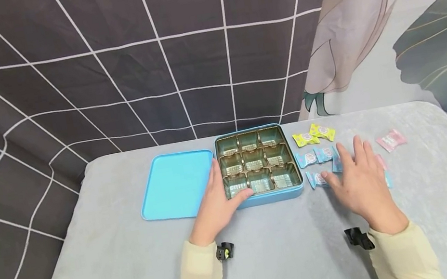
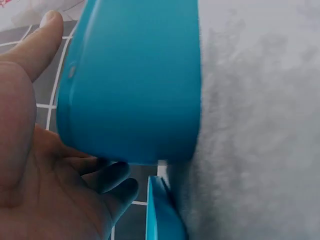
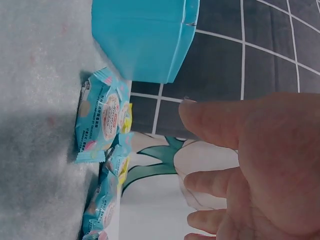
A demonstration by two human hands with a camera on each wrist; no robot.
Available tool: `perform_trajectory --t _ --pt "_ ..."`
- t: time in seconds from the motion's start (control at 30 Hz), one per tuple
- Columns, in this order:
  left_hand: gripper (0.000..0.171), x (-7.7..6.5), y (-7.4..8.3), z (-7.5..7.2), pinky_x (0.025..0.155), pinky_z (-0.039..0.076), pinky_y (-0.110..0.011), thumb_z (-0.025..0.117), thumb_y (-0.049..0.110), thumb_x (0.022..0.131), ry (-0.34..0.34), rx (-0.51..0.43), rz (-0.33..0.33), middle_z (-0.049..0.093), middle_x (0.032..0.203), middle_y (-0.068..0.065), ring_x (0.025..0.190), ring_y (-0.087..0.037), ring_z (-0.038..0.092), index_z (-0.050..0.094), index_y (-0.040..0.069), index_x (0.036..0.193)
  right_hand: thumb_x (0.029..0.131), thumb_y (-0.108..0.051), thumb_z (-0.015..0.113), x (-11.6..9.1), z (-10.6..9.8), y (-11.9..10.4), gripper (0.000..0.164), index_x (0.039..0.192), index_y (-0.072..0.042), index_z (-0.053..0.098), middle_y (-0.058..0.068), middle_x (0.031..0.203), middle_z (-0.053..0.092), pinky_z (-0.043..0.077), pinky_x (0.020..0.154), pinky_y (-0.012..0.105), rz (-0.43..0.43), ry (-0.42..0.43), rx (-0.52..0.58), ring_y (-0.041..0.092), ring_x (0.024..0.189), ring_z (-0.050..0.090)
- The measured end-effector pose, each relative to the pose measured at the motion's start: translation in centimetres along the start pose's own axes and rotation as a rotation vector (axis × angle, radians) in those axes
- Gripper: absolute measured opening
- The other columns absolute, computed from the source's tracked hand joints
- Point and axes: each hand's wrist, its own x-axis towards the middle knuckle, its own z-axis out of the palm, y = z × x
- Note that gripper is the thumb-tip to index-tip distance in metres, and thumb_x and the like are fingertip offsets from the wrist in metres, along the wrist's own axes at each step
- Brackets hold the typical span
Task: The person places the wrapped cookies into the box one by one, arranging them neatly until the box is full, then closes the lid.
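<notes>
A blue tin box [image 1: 276,196] holds a gold plastic tray [image 1: 254,159] with several square compartments, none with candy in it. My left hand [image 1: 213,204] is at the box's front left corner, fingers along the left side and thumb over the front rim. In the left wrist view the fingers are loosely bent beside the blue wall. My right hand [image 1: 364,185] hovers with spread fingers over wrapped candies right of the box, gripping none. Blue candies [image 3: 102,117] lie near its thumb and beneath it. A pink candy [image 1: 380,162] is partly hidden behind its fingers.
The flat blue lid [image 1: 179,183] lies left of the box, beside my left hand. Two yellow candies [image 1: 322,132] sit off the box's back right side. Another pink candy [image 1: 391,139] lies farther right. A dark grid-patterned curtain [image 1: 193,56] hangs behind the grey-covered table [image 1: 277,258].
</notes>
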Motion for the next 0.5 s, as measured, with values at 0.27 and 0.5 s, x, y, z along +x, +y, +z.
perform_trajectory --t 0.27,0.5 --pt "0.111 0.41 -0.19 0.9 0.121 0.013 -0.047 0.07 0.052 0.091 0.0 -0.037 -0.037 -0.003 0.169 -0.011 0.153 -0.027 0.003 -0.004 0.007 0.161 0.094 -0.023 0.067 0.22 -0.42 0.48 0.072 0.145 0.015 0.035 0.045 0.154 0.01 0.011 0.111 0.072 0.014 -0.012 -0.005 0.062 0.142 0.008" --pt "0.113 0.33 -0.07 0.67 0.121 0.012 -0.047 0.072 0.049 0.091 -0.012 -0.046 -0.045 -0.004 0.168 -0.013 0.153 -0.029 0.004 -0.006 0.007 0.161 0.093 -0.021 0.068 0.28 -0.35 0.64 0.066 0.141 0.016 0.041 0.045 0.142 0.03 0.02 0.107 0.069 0.016 -0.022 -0.02 0.063 0.13 0.026"
